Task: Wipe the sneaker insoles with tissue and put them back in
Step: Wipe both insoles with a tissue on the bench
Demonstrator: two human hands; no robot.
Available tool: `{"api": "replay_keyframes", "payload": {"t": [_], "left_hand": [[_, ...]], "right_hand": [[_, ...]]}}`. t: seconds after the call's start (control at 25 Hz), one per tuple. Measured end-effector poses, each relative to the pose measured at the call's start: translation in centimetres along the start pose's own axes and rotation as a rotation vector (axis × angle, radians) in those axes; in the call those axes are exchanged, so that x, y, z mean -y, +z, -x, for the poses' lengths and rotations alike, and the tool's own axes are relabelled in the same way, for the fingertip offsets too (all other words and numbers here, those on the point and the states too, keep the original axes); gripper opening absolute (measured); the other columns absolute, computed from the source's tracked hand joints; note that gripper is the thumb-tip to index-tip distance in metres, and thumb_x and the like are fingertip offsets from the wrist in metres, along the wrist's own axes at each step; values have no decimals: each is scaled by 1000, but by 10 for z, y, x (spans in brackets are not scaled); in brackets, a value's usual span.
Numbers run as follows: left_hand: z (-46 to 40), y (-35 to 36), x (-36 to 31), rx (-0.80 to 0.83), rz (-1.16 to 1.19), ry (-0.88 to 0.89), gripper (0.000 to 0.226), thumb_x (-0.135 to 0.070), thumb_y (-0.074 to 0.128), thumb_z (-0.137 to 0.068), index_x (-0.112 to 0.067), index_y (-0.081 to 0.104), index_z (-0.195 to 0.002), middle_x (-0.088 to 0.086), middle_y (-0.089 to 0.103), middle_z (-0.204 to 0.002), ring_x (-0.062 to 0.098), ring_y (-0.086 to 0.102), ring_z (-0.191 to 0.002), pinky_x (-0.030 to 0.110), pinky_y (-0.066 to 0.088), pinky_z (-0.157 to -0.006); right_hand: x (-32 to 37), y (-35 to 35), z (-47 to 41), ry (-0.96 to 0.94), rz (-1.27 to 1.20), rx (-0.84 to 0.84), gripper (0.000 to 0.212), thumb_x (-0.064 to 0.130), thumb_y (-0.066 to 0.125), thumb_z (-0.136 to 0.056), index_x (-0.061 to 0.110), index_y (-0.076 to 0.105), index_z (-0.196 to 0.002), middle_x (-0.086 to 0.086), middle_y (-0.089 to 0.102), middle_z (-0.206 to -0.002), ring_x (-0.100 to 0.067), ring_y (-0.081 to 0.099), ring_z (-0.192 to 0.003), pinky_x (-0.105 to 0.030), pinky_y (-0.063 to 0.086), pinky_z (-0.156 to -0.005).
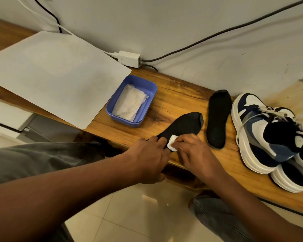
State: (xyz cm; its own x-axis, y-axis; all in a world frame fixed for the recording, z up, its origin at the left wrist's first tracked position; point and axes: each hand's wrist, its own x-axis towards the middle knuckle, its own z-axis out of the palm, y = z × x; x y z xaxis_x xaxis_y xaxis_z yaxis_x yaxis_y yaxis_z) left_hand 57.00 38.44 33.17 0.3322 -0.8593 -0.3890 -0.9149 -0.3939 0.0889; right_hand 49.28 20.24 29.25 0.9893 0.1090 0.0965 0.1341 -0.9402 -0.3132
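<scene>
A: Head view, and the left hand (150,158) grips the near end of a black insole (184,125) at the wooden table's (178,95) front edge, fingers curled over it.

B: The right hand (193,151) pinches a wad of white tissue (171,145) onto that insole.

A: The second insole (217,117) lies just beside, next to the sneakers (262,133).

B: More tissue sits in the blue tray (152,91).
</scene>
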Motion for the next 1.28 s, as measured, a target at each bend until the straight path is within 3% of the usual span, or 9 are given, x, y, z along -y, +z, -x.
{"api": "replay_keyframes", "payload": {"t": [0.2, 0.32, 0.44, 0.56, 0.72, 0.88, 1.0, 1.2, 1.28], "left_hand": [[-7, -3, 0, -44, 40, -19, 61, -57, 55, -95, -19, 43, -141, 9, 41, -139, 24, 46, -121, 40, 46, -95], [-21, -1, 7, -201, 164, -88, 65, -50, 59, -94, -23, 31, -146, 12, 32, -148, 28, 41, -129, 43, 47, -101], [-30, 4, 14, -188, 168, -107, 62, -42, 60, -96, -25, 32, -149, 14, 29, -151, 32, 38, -134, 45, 46, -104], [-23, 7, 19, -134, 106, -93, 60, -39, 63, -95, -26, 37, -148, 11, 31, -151, 30, 39, -133, 43, 46, -102], [-1, 9, 11, -123, 13, -62, 75, -50, 58, -95, -25, 23, -157, 10, 0, -167, 36, 13, -149, 50, 32, -116], [6, 12, -5, -12, 62, -15, 77, -51, 56, -97, -18, 22, -157, 12, 13, -164, 33, 17, -149, 50, 36, -115], [4, 11, -7, 26, 54, -13, 79, -50, 59, -95, -15, 24, -156, 12, 18, -161, 35, 22, -147, 49, 42, -109], [2, 6, -4, 51, 49, -1, 76, -51, 59, -95, -17, 27, -156, 12, 21, -159, 32, 27, -143, 48, 46, -106], [1, 6, -3, 43, 53, 6, 73, -50, 60, -95, -17, 31, -153, 12, 25, -156, 30, 31, -139, 46, 47, -104]], "right_hand": [[-49, -15, -11, 268, 32, -143, 22, 5, 63, -91, 12, 74, -109, -3, 67, -113, -17, 58, -104, -21, 41, -86], [-57, -38, -22, 424, -183, -340, 18, 11, 67, -91, 13, 74, -107, 1, 69, -108, -12, 63, -99, -17, 44, -85], [-55, -67, -32, 444, -323, -428, 16, 16, 68, -90, 20, 75, -104, 12, 68, -102, 0, 62, -93, -16, 47, -83], [-52, -64, -40, 359, -269, -302, 16, 14, 69, -89, 20, 75, -103, 11, 69, -101, 0, 61, -92, -14, 46, -82], [-44, -29, -38, 236, -147, -122, 18, 10, 66, -90, 16, 75, -105, 4, 68, -105, -6, 61, -95, -13, 44, -83], [-16, -3, -29, 104, -14, -37, 22, 9, 60, -92, 15, 74, -108, 1, 65, -108, -16, 58, -103, -28, 49, -83], [8, 3, -23, -21, -12, 40, 23, 7, 62, -89, 13, 73, -108, 0, 65, -110, -16, 57, -103, -27, 51, -80], [-40, -8, -43, 175, 102, -65, 24, 5, 60, -92, 12, 73, -111, -4, 66, -111, -22, 57, -106, -28, 49, -81], [-27, -1, -46, 174, 105, -56, 25, 5, 59, -92, 11, 72, -112, -4, 65, -113, -22, 55, -108, -33, 51, -83]]}}
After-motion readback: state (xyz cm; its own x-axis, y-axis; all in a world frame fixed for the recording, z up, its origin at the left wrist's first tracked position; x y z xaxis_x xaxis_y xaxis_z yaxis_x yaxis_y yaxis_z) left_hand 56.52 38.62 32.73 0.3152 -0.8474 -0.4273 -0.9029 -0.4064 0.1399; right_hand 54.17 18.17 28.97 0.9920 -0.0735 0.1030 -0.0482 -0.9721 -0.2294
